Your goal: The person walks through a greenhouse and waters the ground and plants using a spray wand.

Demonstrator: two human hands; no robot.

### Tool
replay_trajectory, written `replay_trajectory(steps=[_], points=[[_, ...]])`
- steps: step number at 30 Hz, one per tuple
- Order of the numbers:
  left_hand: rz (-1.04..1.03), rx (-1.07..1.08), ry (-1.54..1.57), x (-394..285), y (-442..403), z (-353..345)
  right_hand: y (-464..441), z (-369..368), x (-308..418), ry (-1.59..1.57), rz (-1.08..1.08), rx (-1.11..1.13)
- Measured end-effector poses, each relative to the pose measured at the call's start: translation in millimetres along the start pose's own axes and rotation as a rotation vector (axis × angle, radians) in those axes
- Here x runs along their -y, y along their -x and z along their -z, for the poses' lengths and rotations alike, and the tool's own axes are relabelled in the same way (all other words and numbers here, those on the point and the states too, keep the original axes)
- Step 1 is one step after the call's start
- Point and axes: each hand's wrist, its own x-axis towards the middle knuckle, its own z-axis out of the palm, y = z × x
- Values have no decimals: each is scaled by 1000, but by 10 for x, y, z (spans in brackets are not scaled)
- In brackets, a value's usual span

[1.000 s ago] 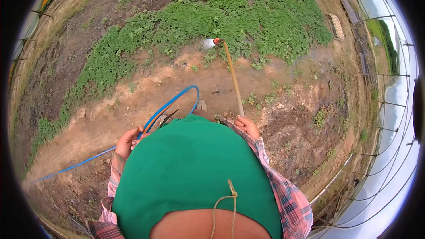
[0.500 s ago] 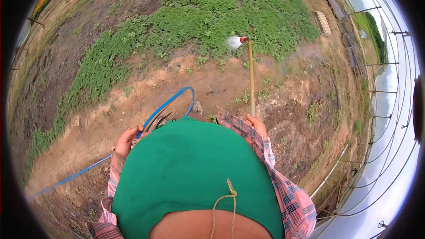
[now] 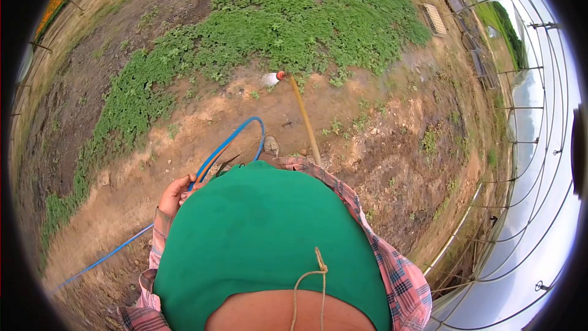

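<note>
My left hand [image 3: 176, 192], at the left side of my green top [image 3: 269, 220], has its fingers closed around a blue hose [image 3: 229, 140]. The hose loops forward and bends back towards my body; an orange-brown strand runs beside it. A long yellowish pole [image 3: 304, 115] points forward from my front, its near end hidden behind my plaid shirt [image 3: 349, 196]. At its far end an orange-red spray nozzle [image 3: 281, 75] throws a white water spray [image 3: 269, 79] leftward, by the edge of the green plants [image 3: 294, 30]. My right hand is hidden behind the shirt and top.
Bare brown soil [image 3: 202, 107] with small weeds lies between me and the plants. A stretch of blue hose [image 3: 104, 258] trails away at lower left. A pale crate [image 3: 434, 19] rests beyond the plants at right, near the metal hoop frame [image 3: 539, 141] of a greenhouse.
The pole and spraying nozzle have swung left and closer to me, from over the plants to their near edge. My right hand has gone out of sight. My left hand stays on the hose.
</note>
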Motion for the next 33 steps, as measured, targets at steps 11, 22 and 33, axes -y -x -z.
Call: replay_trajectory(steps=[11, 22, 33], points=[[-18, 48, 8, 20, 59, 17, 274, 399, 450, -184, -3, 143], [-71, 37, 20, 84, 225, 231, 296, 42, 410, -32, -15, 179], [-231, -99, 265, 463, 894, 480, -1064, 248, -492, 1459, 678, 606]])
